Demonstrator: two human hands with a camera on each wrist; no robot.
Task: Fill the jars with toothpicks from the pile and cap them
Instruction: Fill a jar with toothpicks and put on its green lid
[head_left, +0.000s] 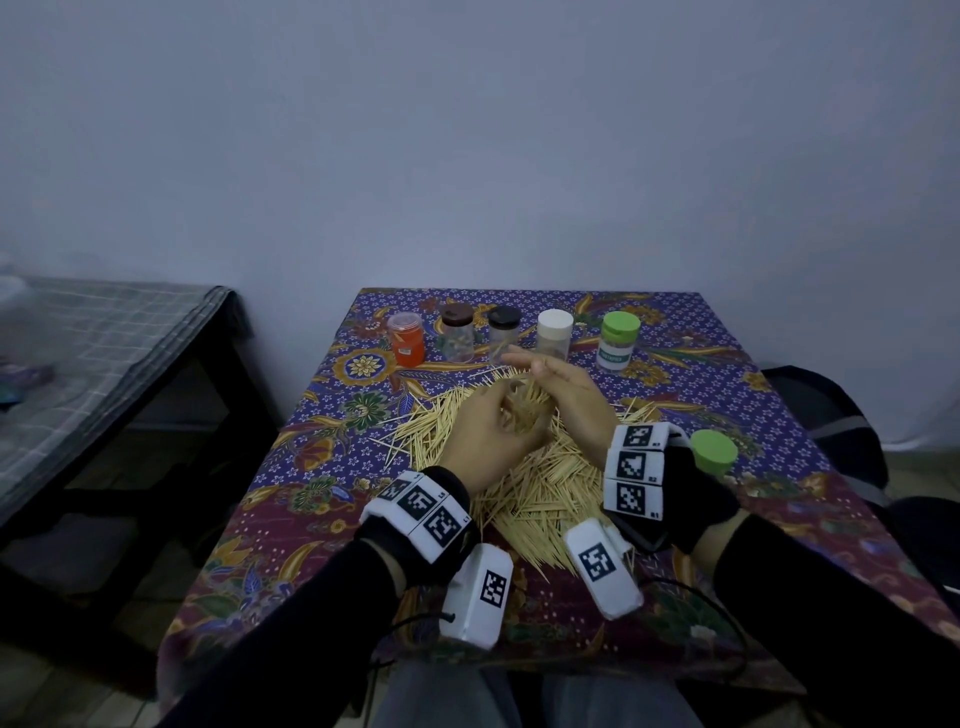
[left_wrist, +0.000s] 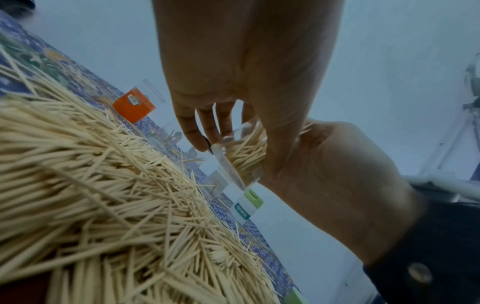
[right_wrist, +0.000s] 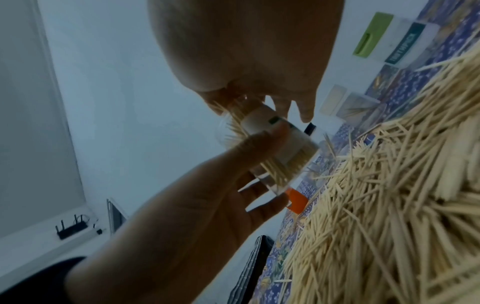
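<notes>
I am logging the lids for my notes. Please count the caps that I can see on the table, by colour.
Green caps: 2
White cap: 1
Black cap: 1
Brown cap: 1
Clear reddish cap: 1
Total: 6

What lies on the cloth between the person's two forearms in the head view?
The toothpick pile fills that stretch between the left hand and the right hand, seen in the head view.
</notes>
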